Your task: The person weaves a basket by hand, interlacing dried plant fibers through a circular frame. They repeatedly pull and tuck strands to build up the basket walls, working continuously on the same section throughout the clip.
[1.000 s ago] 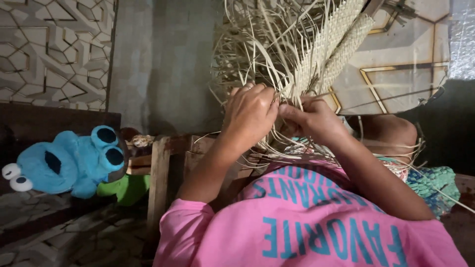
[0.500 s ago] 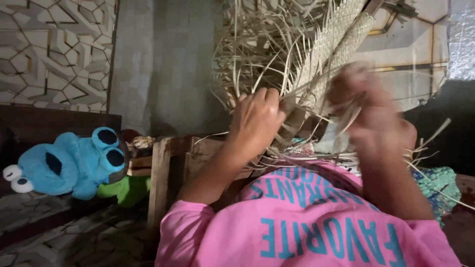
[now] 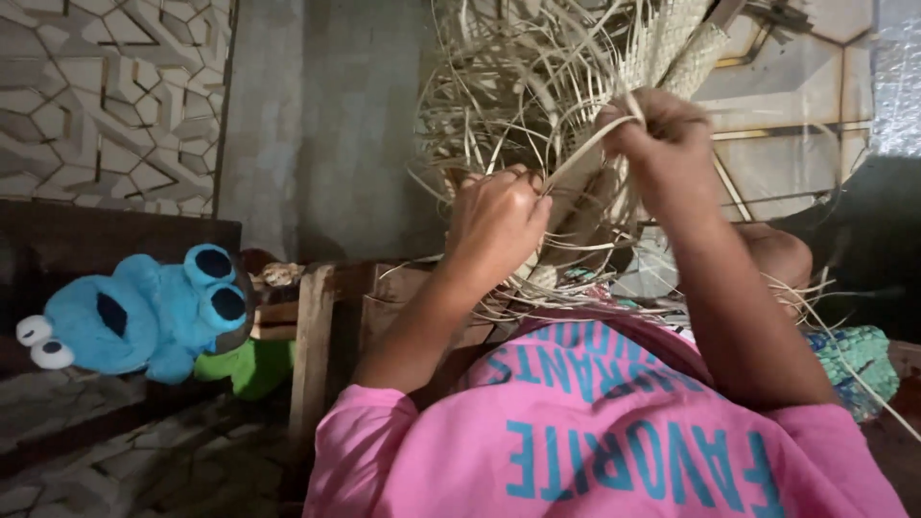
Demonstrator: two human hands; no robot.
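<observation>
Head view, looking down over my pink shirt (image 3: 614, 432) at the work.

Nearest: both forearms rise from my shoulders toward the weave. Left arm bent at the elbow, wrist cocked. Right arm stretched higher and further out, nearly straight.

Left hand (image 3: 497, 216): clenched, knuckles up, pinning the lower edge of the half-woven palm-strip piece (image 3: 537, 125) against my lap side. Which strips sit inside the fist I cannot tell; the fingers hide them.

Right hand (image 3: 662, 144): fingers pinched shut on a single pale strip (image 3: 600, 144), drawn taut on a slant down toward my left hand.

Risks, as I judge them:
- The strip looks dry and thin. Too sharp a pull could snap it or split it lengthwise.
- If my left fist slackens while the right pulls, the finished rows could loosen and gap.
- Loose ends fan out all around both hands; the pulled strip could snag one and drag it out of order.
- Strip edges running through a tight pinch could cut my fingers.

Further off: a wooden chair frame (image 3: 312, 336) beside my left elbow, a blue plush toy (image 3: 144, 312) with a green one (image 3: 251, 366) just beside it, then the patterned tile wall (image 3: 106, 96).
</observation>
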